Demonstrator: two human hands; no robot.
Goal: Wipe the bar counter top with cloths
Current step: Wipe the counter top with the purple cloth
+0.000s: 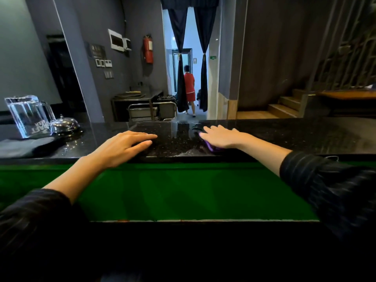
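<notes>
The bar counter top (284, 135) is black speckled stone running across the view, with wet streaks near its middle. My right hand (221, 137) lies flat on a purple cloth (211, 147), pressing it to the counter near the front edge; only a small edge of the cloth shows under the palm. My left hand (124, 146) rests flat on the counter to the left, fingers stretched out and holding nothing.
An upturned glass pitcher (27, 116) and a metal call bell (64, 124) stand at the counter's left end by a dark folded cloth (26, 146). A green surface (183, 190) lies below the counter. A person in red (189, 88) stands in the far doorway.
</notes>
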